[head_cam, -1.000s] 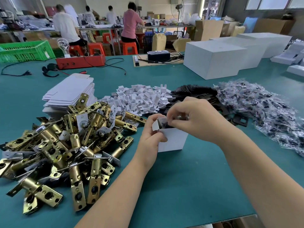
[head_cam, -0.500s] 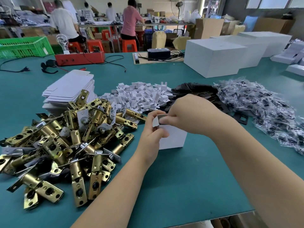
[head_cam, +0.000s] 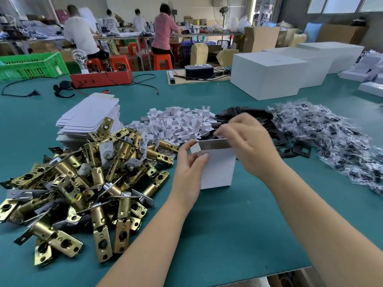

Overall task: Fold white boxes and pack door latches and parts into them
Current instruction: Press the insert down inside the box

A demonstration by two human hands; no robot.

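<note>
Teal surface [head_cam: 238, 235] fills foreground. Far side: long workbench [head_cam: 124, 36] with four people [head_cam: 163, 27] at it, backs turned. Red plastic stools [head_cam: 163, 60] beneath. Green crate [head_cam: 31, 66] at left. Standing fan [head_cam: 222, 11] by pale back wall [head_cam: 196, 5]. Windows [head_cam: 342, 4] upper right, daylight through doorway [head_cam: 267, 7]. Brown cartons [head_cam: 261, 38] stacked right.
</note>
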